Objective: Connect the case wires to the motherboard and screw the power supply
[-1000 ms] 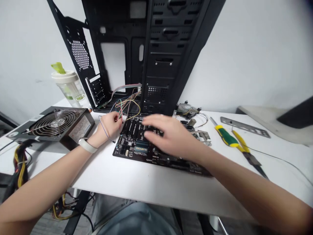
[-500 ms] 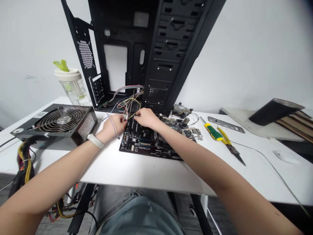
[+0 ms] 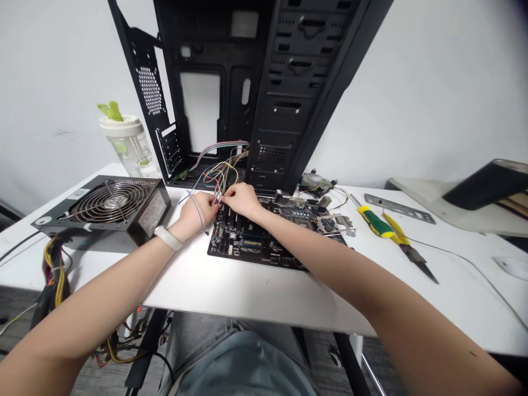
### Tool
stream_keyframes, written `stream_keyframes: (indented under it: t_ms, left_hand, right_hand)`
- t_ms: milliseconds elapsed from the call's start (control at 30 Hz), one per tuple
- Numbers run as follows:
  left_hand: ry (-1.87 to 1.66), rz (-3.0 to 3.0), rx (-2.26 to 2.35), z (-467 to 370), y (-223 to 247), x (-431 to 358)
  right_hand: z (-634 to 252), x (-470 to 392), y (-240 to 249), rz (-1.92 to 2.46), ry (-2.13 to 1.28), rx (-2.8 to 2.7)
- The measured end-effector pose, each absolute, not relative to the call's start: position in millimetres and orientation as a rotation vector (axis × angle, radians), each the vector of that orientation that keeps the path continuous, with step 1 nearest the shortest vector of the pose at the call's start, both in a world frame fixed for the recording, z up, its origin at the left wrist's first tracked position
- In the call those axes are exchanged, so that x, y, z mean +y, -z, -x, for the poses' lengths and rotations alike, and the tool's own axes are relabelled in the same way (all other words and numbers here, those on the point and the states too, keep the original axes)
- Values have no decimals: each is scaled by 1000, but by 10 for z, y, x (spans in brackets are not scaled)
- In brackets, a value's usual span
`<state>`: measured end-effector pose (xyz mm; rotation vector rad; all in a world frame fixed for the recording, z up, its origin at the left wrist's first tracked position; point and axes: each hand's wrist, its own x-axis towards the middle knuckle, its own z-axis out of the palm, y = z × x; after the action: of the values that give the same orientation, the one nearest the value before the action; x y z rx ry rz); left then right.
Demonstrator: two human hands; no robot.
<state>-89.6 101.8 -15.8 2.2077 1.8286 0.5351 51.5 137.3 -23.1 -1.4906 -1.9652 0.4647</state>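
A black Gigabyte motherboard (image 3: 252, 243) lies flat on the white table in front of the case. Thin coloured wires (image 3: 223, 171) run out of the case down to the board's far left corner. My left hand (image 3: 199, 212) is closed around several of these wires at the board's left edge; a loose blue wire hangs across its back. Close beside it, my right hand (image 3: 241, 199) pinches with thumb and finger at the wires over the board's upper left. Its fingertips hide the wire ends, so I cannot see whether a plug is seated.
The open black computer case (image 3: 284, 132) stands upright behind the board. At left are a power supply (image 3: 117, 203) with bundled cables and a lidded cup (image 3: 130, 143). A screwdriver (image 3: 375, 221), pliers (image 3: 406, 247), metal I/O plate (image 3: 398, 209) and cooler fan (image 3: 315, 182) lie to the right.
The whole view has shifted slightly, so things sit a little further right. My right hand has moved left, nearer my left hand and the wires. My left hand keeps its hold.
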Motion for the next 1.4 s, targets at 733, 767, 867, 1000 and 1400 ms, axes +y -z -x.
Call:
stream_keyframes:
  t_ms: [733, 767, 867, 1000, 1400]
  left_hand:
    - [-503, -2275, 1858, 904, 229, 1069]
    - [-511, -2270, 1855, 904, 227, 1068]
    - [-543, -2248, 1856, 903, 214, 1056]
    - [-591, -2238, 1877, 890, 174, 1020]
    - [-591, -2229, 1862, 897, 222, 1057]
  right_hand:
    - [-503, 1446, 311, 1269, -601, -1811]
    - [-500, 1434, 305, 1267, -607, -1818]
    - [-501, 1402, 294, 1272, -612, -1835]
    - [-513, 1385, 301, 1273, -615, -1867]
    - [-527, 1417, 327, 1374, -601, -1824]
